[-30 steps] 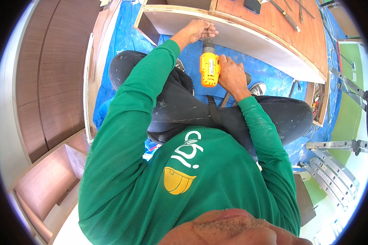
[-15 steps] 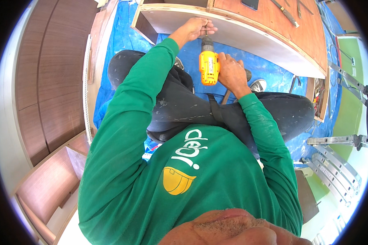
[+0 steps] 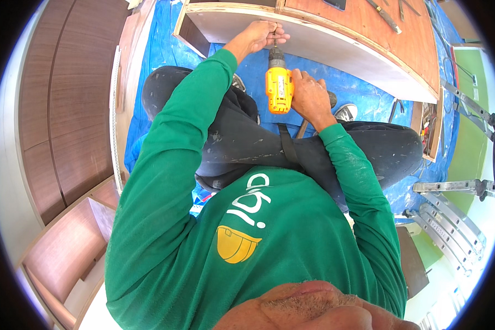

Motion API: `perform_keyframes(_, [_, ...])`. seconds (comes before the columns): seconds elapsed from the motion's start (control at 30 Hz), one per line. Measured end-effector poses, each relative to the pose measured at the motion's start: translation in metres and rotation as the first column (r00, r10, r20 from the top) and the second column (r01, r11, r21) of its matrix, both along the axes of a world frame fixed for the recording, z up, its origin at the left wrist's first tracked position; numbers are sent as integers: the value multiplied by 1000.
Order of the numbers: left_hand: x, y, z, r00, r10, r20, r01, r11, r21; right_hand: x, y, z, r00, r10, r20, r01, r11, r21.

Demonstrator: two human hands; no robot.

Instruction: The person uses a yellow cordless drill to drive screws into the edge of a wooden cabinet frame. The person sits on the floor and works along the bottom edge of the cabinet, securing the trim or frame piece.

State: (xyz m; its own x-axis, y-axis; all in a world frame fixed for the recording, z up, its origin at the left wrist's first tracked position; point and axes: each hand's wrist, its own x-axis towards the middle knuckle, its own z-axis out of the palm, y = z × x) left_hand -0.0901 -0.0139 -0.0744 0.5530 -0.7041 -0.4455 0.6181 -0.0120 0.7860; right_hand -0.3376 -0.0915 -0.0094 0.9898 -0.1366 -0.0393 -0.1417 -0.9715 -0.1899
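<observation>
A yellow cordless drill (image 3: 279, 91) with a black chuck points away from me, toward the pale side of a wooden cabinet (image 3: 330, 47). My right hand (image 3: 312, 98) is wrapped round its grip. At the tip of the drill's bit, my left hand (image 3: 263, 36) has thumb and fingers pinched together, close against the cabinet side. What lies between those fingers is too small to make out. The fingers partly cover the end of the bit.
A chisel-like tool (image 3: 388, 21) and a dark phone-like object (image 3: 335, 3) lie on the cabinet's reddish top. Blue sheeting (image 3: 346, 82) covers the floor. An aluminium ladder (image 3: 451, 220) is at the right, and a brown open box (image 3: 66, 247) at the lower left.
The drill and both hands have shifted very slightly left in the picture. The hold of each hand looks the same.
</observation>
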Motion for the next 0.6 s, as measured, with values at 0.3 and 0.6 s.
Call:
perform_keyframes(0.3, [1, 1, 0, 1000, 8, -11, -8, 1000, 4, 2, 1, -3, 1000, 8, 7, -8, 1000, -20])
perform_keyframes(0.6, [-2, 0, 3, 1000, 15, -18, -14, 1000, 12, 5, 7, -7, 998, -39, 44, 41, 998, -48])
